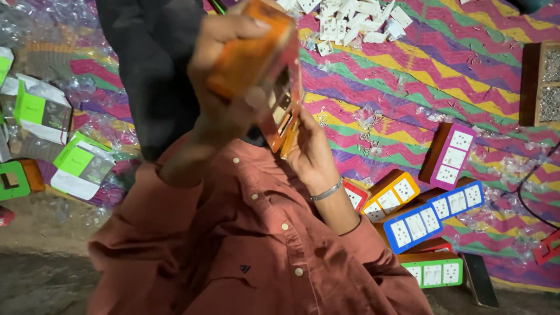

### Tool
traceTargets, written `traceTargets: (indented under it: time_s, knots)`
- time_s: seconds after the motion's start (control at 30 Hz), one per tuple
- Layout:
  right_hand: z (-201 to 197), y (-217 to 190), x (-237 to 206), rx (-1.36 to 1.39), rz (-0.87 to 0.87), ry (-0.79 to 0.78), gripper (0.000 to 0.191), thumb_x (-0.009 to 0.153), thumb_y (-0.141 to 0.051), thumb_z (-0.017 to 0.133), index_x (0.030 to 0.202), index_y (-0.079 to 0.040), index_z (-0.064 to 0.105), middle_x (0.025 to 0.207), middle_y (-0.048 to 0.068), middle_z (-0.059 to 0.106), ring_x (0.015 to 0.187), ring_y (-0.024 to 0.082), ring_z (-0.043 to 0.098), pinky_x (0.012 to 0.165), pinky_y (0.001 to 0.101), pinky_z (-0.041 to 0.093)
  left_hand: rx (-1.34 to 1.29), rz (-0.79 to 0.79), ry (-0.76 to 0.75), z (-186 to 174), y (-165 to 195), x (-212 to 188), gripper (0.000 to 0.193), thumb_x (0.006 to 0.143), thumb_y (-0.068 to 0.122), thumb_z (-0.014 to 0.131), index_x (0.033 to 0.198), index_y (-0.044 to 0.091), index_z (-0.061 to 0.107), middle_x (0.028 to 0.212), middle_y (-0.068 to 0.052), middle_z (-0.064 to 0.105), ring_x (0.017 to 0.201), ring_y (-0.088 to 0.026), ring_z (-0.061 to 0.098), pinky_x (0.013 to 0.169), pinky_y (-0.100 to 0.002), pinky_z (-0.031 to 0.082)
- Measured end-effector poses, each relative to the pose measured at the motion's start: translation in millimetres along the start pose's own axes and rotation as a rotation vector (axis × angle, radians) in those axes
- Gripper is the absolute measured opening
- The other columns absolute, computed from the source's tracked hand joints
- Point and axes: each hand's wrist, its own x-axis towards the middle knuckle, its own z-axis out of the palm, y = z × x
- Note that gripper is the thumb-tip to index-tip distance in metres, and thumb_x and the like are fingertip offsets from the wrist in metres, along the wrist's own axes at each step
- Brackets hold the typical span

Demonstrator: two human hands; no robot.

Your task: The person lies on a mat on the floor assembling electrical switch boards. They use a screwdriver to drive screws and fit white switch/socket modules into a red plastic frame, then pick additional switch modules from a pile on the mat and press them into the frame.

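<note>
**Holding an orange switch box up close in both hands**

Gripping from either side, two hands raise an orange rectangular plastic switch box [274,70] close to the camera, above the lap of a person in a rust-red buttoned shirt [251,256]. On the left of the scene, the left hand [224,76] is clenched around the box's closed back, fingers curled over its top edge. On the right, the right hand [312,154], with a thin silver bangle [328,191] at the wrist, grasps the box's lower edge, fingers partly bent against its open front. The box is tilted and blurred, so its inner details are hard to make out.

Beneath lies a zigzag-striped woven mat in pink, green, yellow and purple [420,76]. Near and to the right rest finished socket boards framed in yellow [391,194], blue [437,214], green [433,270] and magenta [449,154]. Far off sits a heap of white plastic switch parts [350,20]. At the left edge lie green-and-white cardboard cartons [58,134] among clear plastic wrapping.
</note>
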Motion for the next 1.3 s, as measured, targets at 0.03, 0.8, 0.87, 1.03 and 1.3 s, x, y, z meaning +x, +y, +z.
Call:
traceTargets:
  time_s: [0.03, 0.8, 0.87, 1.03, 1.3]
  knots:
    - [3, 0, -3, -0.056, 0.002, 0.044, 0.031, 0.109, -0.024, 0.051, 0.129, -0.001, 0.059, 0.119, 0.012, 0.07, 0.108, 0.023, 0.07, 0.096, 0.0377, 0.059, -0.046, -0.006, 0.048, -3, -2, -2, 0.06, 0.098, 0.045, 0.075, 0.134, 0.007, 0.047, 0.129, -0.015, 0.062, 0.098, -0.017, 0.063, 0.084, -0.029, 0.054]
    - [6, 28, -17, -0.416, -0.173, 0.26, 0.054, 0.1, -0.041, 0.063, 0.135, 0.001, 0.057, 0.129, 0.014, 0.066, 0.116, 0.025, 0.066, 0.1, 0.0403, 0.056, -0.513, -0.245, 0.477, -36, -52, -70, 0.048, 0.105, 0.046, 0.054, 0.132, 0.007, 0.046, 0.123, -0.012, 0.063, 0.109, -0.023, 0.065, 0.095, -0.041, 0.055]
    - [2, 27, -17, -0.407, -0.157, 0.308, 0.056, 0.096, -0.044, 0.063, 0.133, -0.002, 0.058, 0.128, 0.014, 0.067, 0.115, 0.025, 0.067, 0.099, 0.0406, 0.057, -0.453, -0.27, 0.491, -32, -50, -76, 0.049, 0.106, 0.047, 0.053, 0.132, 0.007, 0.047, 0.124, -0.011, 0.063, 0.111, -0.021, 0.064, 0.099, -0.04, 0.054]
    - [-8, 21, -19, -0.543, -0.164, 0.373, 0.055, 0.095, -0.046, 0.064, 0.128, -0.001, 0.06, 0.123, 0.014, 0.068, 0.111, 0.025, 0.068, 0.097, 0.0423, 0.057, -0.315, -0.296, 0.514, -26, -51, -86, 0.053, 0.105, 0.052, 0.049, 0.133, 0.006, 0.049, 0.118, -0.009, 0.062, 0.109, -0.018, 0.062, 0.097, -0.035, 0.051]
    - [-15, 20, -20, -0.55, -0.222, 0.326, 0.047, 0.1, -0.039, 0.064, 0.122, 0.003, 0.063, 0.114, 0.012, 0.07, 0.102, 0.023, 0.068, 0.091, 0.0413, 0.057, -0.39, -0.317, 0.535, -28, -56, -88, 0.054, 0.105, 0.054, 0.049, 0.132, 0.007, 0.052, 0.118, -0.008, 0.062, 0.108, -0.017, 0.062, 0.094, -0.034, 0.052]
